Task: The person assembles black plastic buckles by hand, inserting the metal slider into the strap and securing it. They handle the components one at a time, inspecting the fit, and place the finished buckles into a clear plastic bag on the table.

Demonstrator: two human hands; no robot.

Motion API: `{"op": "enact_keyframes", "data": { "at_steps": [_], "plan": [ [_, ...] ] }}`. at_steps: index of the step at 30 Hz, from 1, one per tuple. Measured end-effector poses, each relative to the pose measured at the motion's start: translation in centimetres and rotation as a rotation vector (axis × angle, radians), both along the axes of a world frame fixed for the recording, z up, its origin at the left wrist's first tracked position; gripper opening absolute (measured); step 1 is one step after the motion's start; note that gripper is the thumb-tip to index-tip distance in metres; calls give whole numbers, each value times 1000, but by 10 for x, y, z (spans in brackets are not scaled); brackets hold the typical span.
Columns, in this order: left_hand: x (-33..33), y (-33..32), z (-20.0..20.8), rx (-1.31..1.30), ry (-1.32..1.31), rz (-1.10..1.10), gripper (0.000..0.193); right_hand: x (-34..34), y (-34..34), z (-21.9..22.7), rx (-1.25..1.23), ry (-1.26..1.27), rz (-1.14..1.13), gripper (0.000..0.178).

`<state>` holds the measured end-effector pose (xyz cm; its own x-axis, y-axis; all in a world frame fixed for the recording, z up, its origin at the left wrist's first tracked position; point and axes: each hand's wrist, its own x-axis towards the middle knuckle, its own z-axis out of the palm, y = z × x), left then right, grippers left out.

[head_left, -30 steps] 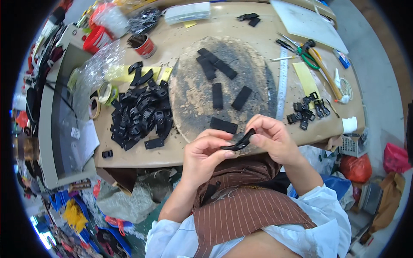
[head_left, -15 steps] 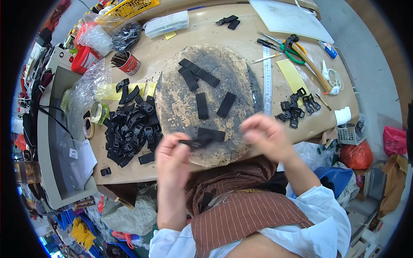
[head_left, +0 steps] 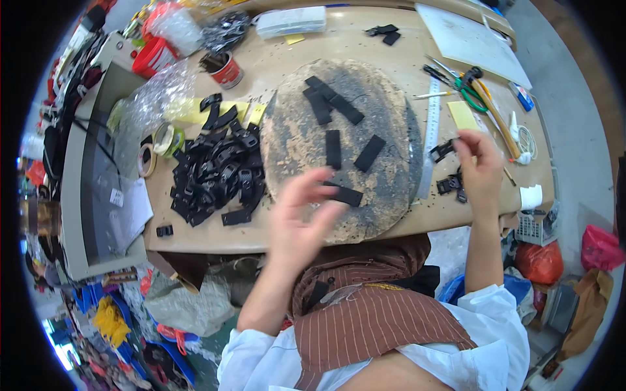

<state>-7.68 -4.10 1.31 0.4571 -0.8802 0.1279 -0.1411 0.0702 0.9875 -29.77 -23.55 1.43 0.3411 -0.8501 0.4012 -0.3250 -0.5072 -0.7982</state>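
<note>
My left hand (head_left: 301, 218) hovers over the near left edge of a round worn board (head_left: 287, 140), fingers apart and holding nothing. Close to its fingertips lies a short black strap piece (head_left: 345, 194), partly covered by the hand. Other black strap pieces (head_left: 333, 150) are spread over the board. Off to the right, my right hand (head_left: 481, 156) has thumb and fingers closed at the end of a black plastic buckle (head_left: 443, 151). More black buckles (head_left: 450, 184) lie just below it, some hidden by the hand.
Left of the board is a heap of black buckles with straps (head_left: 218, 173), near a tape roll (head_left: 147, 159). A steel ruler (head_left: 431, 140), green-handled scissors (head_left: 469, 98) and a hammer (head_left: 502, 133) lie at the right. A red tin (head_left: 227, 73) stands far left.
My left hand no longer holds the black strap piece and has opened. My right hand has moved right to the small buckle group and closed on one. The view has shifted slightly.
</note>
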Motion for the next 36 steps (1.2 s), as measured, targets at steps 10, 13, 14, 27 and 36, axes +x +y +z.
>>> {"op": "enact_keyframes", "data": {
  "at_steps": [10,13,14,27,36],
  "plan": [
    [-25,-6,-2,283,483,-264,18,41,51,24,-19,40,898,36],
    [-23,1,0,327,440,-284,17,42,52,22,-91,46,977,35],
    [-22,3,3,349,448,-291,16,43,54,20,-109,38,973,33],
    [-40,-2,-14,19,693,-34,17,50,116,-24,-76,-197,513,29],
    [-27,15,0,288,245,-362,15,33,69,21,207,28,1036,28]
  ]
}}
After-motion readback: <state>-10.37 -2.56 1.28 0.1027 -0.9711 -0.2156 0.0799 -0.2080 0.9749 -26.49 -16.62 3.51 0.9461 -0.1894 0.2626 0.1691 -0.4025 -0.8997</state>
